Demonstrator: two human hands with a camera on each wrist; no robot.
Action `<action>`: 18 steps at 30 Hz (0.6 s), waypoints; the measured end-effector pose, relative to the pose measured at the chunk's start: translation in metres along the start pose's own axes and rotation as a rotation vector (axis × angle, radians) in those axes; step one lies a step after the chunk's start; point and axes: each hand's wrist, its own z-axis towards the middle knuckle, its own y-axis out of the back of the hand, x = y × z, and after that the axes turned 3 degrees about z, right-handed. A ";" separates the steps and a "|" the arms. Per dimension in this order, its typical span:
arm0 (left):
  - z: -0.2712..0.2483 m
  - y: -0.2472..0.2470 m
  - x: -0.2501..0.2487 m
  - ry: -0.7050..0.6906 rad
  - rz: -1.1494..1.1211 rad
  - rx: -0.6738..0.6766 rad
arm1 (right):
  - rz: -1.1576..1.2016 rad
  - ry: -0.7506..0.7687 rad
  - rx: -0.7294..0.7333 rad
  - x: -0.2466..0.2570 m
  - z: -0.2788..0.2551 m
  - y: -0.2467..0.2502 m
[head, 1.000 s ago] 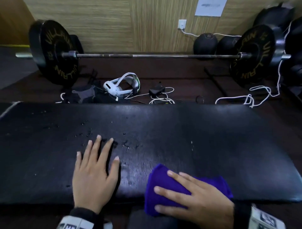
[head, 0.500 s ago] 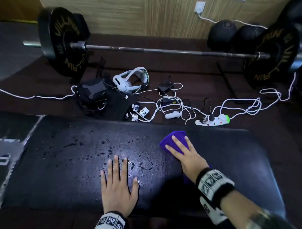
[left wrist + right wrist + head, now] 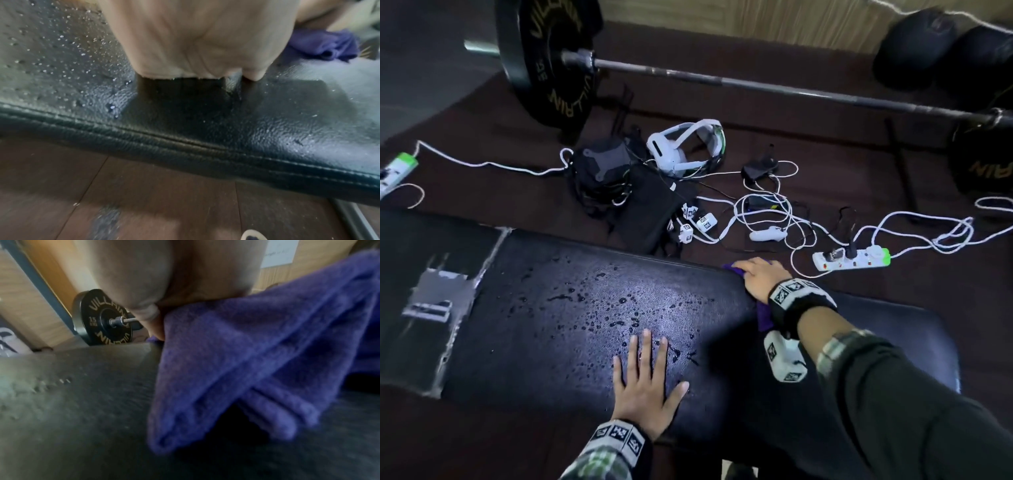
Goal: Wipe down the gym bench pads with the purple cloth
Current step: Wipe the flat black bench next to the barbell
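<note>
The black bench pad (image 3: pixel 551 325) lies across the head view, with water droplets on its middle. My left hand (image 3: pixel 647 380) rests flat on the pad near the front edge, fingers straight and spread, holding nothing. In the left wrist view the left hand (image 3: pixel 195 40) presses on the wet pad (image 3: pixel 287 129). My right hand (image 3: pixel 760 277) presses the purple cloth (image 3: pixel 763 317) onto the pad's far edge, right of the droplets. The right wrist view shows the cloth (image 3: pixel 246 361) bunched under my right hand (image 3: pixel 164 272) on the pad (image 3: pixel 72 402). The cloth (image 3: pixel 324 45) also shows in the left wrist view.
Behind the bench on the floor lie a loaded barbell (image 3: pixel 756 84), a white headset (image 3: pixel 685 147), a power strip (image 3: pixel 852 258) and tangled white cables (image 3: pixel 774 212). A second pad with worn grey patches (image 3: pixel 438 298) adjoins on the left. Dark balls (image 3: pixel 914 48) sit at the back right.
My right hand has slid the purple cloth from the pad's near edge across to its far edge. The left hand stays flat on the pad. My view has tilted downward.
</note>
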 end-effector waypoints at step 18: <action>-0.001 0.008 -0.003 0.024 -0.060 0.108 | 0.027 0.172 -0.052 0.031 -0.006 0.001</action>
